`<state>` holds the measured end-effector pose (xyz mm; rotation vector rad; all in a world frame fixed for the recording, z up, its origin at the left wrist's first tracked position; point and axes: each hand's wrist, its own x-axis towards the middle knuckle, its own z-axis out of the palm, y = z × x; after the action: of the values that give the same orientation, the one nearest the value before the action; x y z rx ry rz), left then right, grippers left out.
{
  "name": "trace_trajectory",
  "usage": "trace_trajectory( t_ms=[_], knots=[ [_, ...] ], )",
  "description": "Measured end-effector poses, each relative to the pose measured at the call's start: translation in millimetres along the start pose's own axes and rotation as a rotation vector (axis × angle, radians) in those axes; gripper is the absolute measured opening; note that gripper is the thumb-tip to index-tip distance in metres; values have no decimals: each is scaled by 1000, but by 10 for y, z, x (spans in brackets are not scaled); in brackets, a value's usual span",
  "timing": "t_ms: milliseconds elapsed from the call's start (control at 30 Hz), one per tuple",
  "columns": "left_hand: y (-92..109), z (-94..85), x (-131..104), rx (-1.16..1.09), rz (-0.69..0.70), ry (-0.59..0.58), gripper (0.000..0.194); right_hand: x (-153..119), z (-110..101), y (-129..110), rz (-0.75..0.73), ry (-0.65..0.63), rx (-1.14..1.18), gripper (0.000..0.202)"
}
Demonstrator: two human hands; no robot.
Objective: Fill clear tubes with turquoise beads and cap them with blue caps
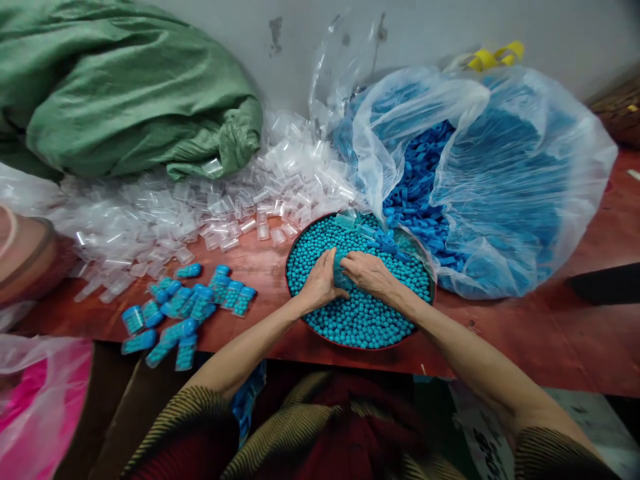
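Observation:
My left hand is curled round a small clear plastic bottle above a round tub full of blue beads. The fingers of my right hand are bent against the right side of that bottle. What my right fingertips pinch there is partly hidden. On the beads at the tub's far side lie a few blue caps and a clear empty bottle. Left of the tub, several bead-filled bottles with blue caps lie in a loose group.
A long heap of clear empty bottles runs along the back. Behind it bulges a green sack. A translucent bag of blue caps leans by the tub. A pinkish container stands far left on the red table.

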<state>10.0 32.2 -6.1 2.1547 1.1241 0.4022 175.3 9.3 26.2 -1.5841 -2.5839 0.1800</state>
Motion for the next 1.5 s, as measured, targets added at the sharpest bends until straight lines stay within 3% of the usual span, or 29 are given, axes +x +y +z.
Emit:
trace_trajectory(
  t_ms=[167,267,367,500,633,933,1067,1200,1267,1367,1433,1500],
  knots=[
    [177,-9,-207,338,-58,135,68,-84,112,69,40,83,199,9],
    [241,-25,-268,518,-15,75,42,-71,187,134,45,103,267,9],
    [270,-42,-280,625,57,-2,31,-33,226,198,9,105,310,14],
    [292,-50,-266,664,20,9,25,-28,201,241,-51,52,236,20],
    [294,-55,-243,599,-34,22,24,-60,127,223,-25,3,109,22],
    [57,-112,-228,393,67,90,26,52,92,123,-13,-103,-77,28],
    [-50,-145,-260,312,80,89,26,7,96,145,80,-94,-95,29],
    [-51,-194,-302,288,16,138,33,-123,-36,117,197,-71,-116,26],
    [-11,-232,-335,312,-18,160,31,-202,-117,37,189,0,-45,25],
    [72,-295,-406,235,14,160,19,-327,-138,-143,51,115,224,28],
    [123,-326,-460,32,34,142,15,-413,-65,-267,-12,146,436,25],
    [165,-335,-516,-270,-38,114,20,-494,45,-380,54,143,677,18]
  ],
)
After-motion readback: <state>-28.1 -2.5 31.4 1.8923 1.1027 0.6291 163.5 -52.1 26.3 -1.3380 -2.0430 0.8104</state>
